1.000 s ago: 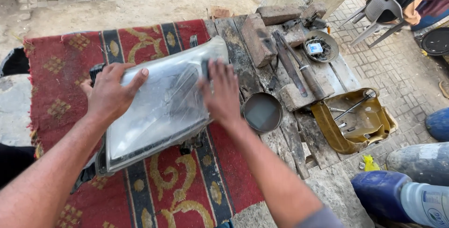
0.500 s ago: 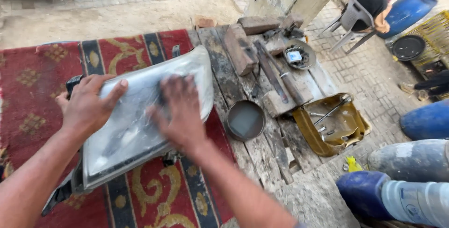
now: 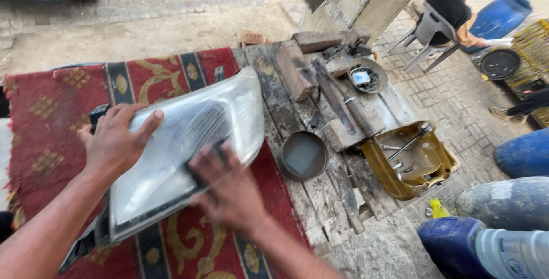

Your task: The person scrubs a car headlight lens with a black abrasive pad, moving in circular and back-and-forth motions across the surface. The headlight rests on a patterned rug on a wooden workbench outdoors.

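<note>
The headlight [image 3: 183, 147] lies at centre-left, its long axis running lower left to upper right. The left hand [image 3: 117, 141] grips its left edge; the right hand [image 3: 226, 190] presses flat on the lens, blurred.

Soft, even daylight fills the scene, with weak shadows only. The right hand [image 3: 229, 190] is blurred by motion, and the headlight lens [image 3: 183, 147] shows pale glare. Edges bend slightly from the wide lens.

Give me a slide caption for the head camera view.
Both hands, left hand and right hand, pressed on a cloudy headlight over a red rug.
</note>
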